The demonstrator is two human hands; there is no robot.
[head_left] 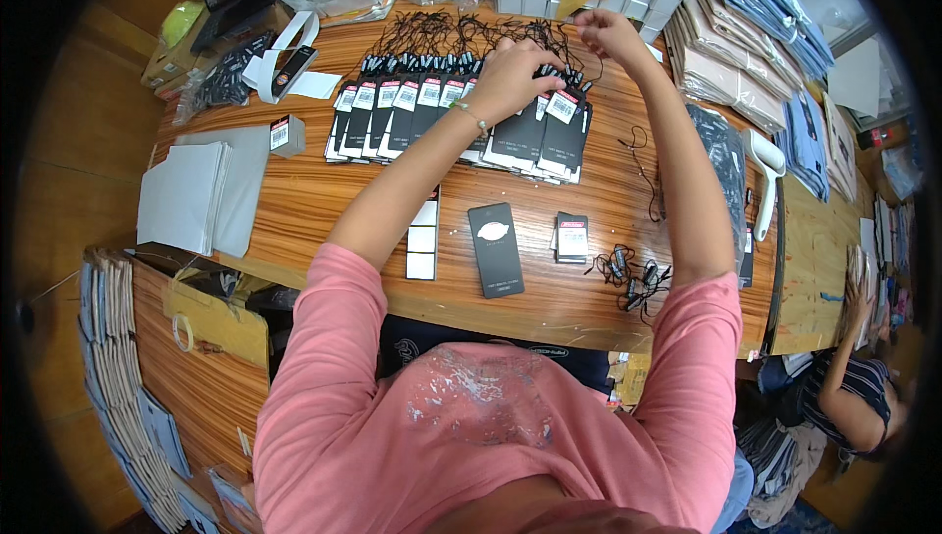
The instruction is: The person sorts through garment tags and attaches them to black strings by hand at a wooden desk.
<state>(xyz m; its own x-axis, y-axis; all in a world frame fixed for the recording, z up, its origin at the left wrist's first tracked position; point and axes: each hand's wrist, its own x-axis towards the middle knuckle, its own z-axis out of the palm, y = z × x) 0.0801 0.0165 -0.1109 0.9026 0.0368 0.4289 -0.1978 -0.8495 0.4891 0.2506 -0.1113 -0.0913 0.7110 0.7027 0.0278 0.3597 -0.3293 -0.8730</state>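
Note:
A row of black hang tags (404, 112) with white barcode stickers lies in overlapping stacks across the far half of the table. Their black cords (422, 35) fan out beyond them. At the row's right end, my left hand (512, 80) has its fingers bent over the top of a hang tag (562, 133), gripping it there. My right hand (612, 37) is raised just beyond that tag, fingertips pinched together at the thin cord. Nearer me lie a single black tag (497, 251), a small stack of stickered cards (572, 239) and a strip of stickers (422, 240).
Loose black cords (633, 279) lie near the front edge. White paper sheets (184, 195) and a small box (287, 135) are at left. On the right stand bagged garments (731, 73) and a white-handled tool (765, 176). A co-worker's arm (846, 347) shows far right.

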